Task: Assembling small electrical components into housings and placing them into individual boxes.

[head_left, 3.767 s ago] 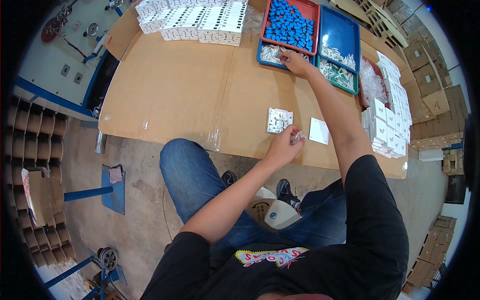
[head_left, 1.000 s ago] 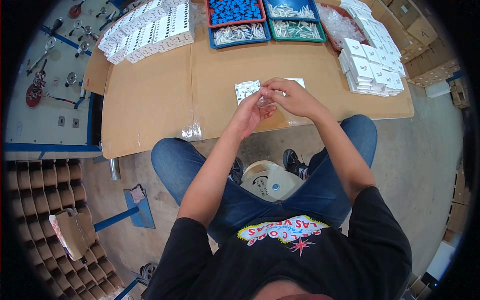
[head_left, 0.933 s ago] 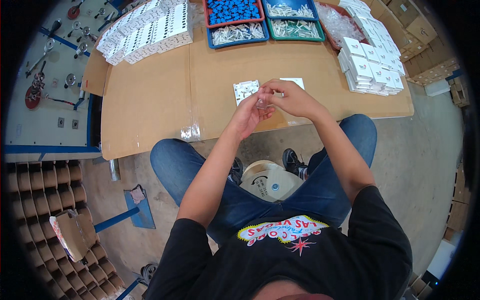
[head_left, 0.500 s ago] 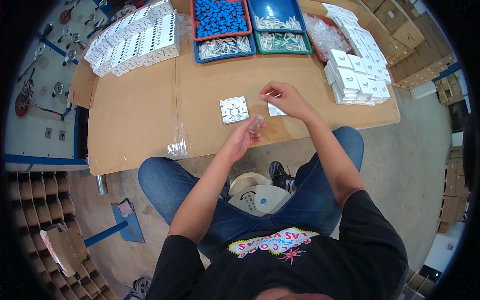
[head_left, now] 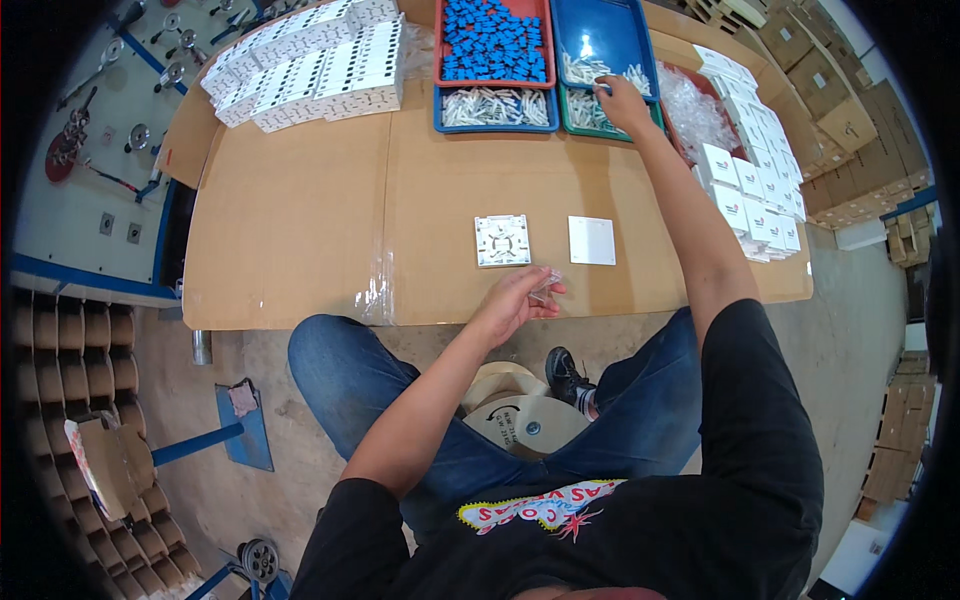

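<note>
My left hand (head_left: pixel 518 303) is closed on a small clear plastic bag (head_left: pixel 545 287), held just above the front edge of the table. Beyond it lies a white square plastic box base (head_left: pixel 502 241) with moulded clips inside. To its right, a thin white square cover (head_left: pixel 591 241) rests flat. My right arm stretches to the far trays, where my right hand (head_left: pixel 625 104) is at the blue tray (head_left: pixel 598 28) and the green tray (head_left: pixel 570 128), both with small white parts. Its fingertips are pinched together among those parts; whatever they hold is too small to make out.
A red tray of blue pieces (head_left: pixel 497 40) sits over a blue tray of white parts (head_left: pixel 497 107). Plastic bags (head_left: pixel 693 108) fill a reddish tray at the right. White boxes (head_left: pixel 745 190) are stacked beside it. More white units (head_left: pixel 335 75) stand at the far left of the cardboard-covered table (head_left: pixel 290 220).
My right hand has left the white cover and moved away to the far trays. The cover now lies uncovered on the table. My left hand still holds the plastic bag.
</note>
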A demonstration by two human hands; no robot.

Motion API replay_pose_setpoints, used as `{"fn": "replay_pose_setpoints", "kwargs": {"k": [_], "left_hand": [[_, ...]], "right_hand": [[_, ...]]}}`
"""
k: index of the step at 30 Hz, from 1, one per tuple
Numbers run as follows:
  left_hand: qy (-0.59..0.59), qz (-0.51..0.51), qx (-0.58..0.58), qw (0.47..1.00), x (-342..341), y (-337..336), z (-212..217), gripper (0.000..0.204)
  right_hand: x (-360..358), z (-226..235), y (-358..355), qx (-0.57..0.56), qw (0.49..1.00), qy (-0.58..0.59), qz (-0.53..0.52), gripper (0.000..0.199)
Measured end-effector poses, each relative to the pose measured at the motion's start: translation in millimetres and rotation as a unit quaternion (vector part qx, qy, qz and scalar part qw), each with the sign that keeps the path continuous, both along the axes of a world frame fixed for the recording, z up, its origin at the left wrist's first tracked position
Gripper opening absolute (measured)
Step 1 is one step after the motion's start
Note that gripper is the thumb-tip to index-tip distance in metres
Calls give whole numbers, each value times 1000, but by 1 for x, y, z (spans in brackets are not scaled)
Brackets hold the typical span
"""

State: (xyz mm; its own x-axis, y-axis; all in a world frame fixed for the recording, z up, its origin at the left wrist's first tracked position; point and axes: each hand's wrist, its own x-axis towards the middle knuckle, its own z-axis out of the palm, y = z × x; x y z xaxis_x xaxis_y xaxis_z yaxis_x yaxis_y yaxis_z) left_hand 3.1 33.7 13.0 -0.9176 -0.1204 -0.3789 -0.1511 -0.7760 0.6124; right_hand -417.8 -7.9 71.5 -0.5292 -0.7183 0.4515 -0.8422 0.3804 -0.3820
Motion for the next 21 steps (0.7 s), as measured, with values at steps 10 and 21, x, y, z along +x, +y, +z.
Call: {"fn": "replay_pose_setpoints", "kwargs": {"k": [10,21], "left_hand": [[-8,-7,3,1000,0,-1,3,33],[-2,-16,29,999,-3,0,-6,35]], "right_hand": [[-18,-7,-32,194,977,19,-81,49],[-2,0,23,-109,979,-163,-56,22]]}}
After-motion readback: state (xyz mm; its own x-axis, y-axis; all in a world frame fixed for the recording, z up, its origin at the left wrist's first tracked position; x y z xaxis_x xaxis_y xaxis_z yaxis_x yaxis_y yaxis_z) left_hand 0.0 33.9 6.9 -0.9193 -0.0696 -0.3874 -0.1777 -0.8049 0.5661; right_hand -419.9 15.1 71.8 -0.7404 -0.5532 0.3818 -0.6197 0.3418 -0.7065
